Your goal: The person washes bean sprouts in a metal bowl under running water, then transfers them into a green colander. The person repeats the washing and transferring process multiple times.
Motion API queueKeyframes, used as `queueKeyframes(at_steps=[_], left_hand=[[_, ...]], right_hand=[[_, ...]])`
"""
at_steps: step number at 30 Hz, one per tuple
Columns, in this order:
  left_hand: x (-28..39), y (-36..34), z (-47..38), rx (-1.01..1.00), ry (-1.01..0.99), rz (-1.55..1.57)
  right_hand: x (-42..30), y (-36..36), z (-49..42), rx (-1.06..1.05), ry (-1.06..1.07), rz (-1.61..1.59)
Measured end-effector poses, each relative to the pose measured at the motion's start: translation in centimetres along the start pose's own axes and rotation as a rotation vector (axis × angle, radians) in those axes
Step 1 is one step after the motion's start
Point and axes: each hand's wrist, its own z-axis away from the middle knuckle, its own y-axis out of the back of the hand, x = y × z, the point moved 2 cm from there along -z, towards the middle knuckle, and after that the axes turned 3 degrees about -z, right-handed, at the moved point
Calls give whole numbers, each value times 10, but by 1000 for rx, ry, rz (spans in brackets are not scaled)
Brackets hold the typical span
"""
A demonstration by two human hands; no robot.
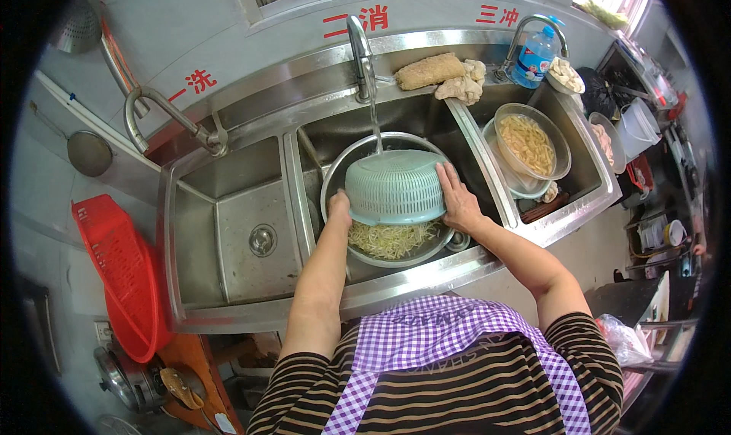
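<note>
Both my hands grip a pale green plastic colander [394, 186], tipped upside down over a large metal basin [333, 175] in the middle sink. My left hand [341, 206] has its left rim, and my right hand [458, 198] presses its right side with fingers spread along the wall. Below the colander's rim, shredded pale yellow-green vegetable [391, 241] lies in the basin. Water runs from the middle faucet [358, 58] and falls at the colander's far side. How much vegetable is still inside the colander is hidden.
A left sink basin [251, 206] has a drain. In the right sink, a clear bowl of cut strips [526, 144] rests over another container. A loofah-like roll [431, 71], lumpy pale pieces [462, 84] and a blue bottle [534, 58] stand along the back ledge. Red plastic baskets [123, 281] lean at left.
</note>
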Motion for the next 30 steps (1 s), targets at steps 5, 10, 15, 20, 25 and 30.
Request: queueKeyframes(at_steps=[5, 10, 15, 20, 25, 30], left_hand=[[-4, 7, 14, 16, -144, -65], [-31, 38, 83, -75, -465, -146], [-26, 36, 129, -31, -653, -42], [-23, 59, 136, -47, -638, 52], [-22, 88, 142, 15, -652, 282], [-14, 128, 163, 111, -652, 561]], right_hand=[[0, 5, 15, 45, -28, -75], [-23, 52, 67, 144, 49, -93], [-24, 53, 79, 333, 111, -136], [-41, 49, 89, 250, 77, -173], [-71, 43, 76, 260, 147, -285], [-108, 61, 27, 210, 320, -314]])
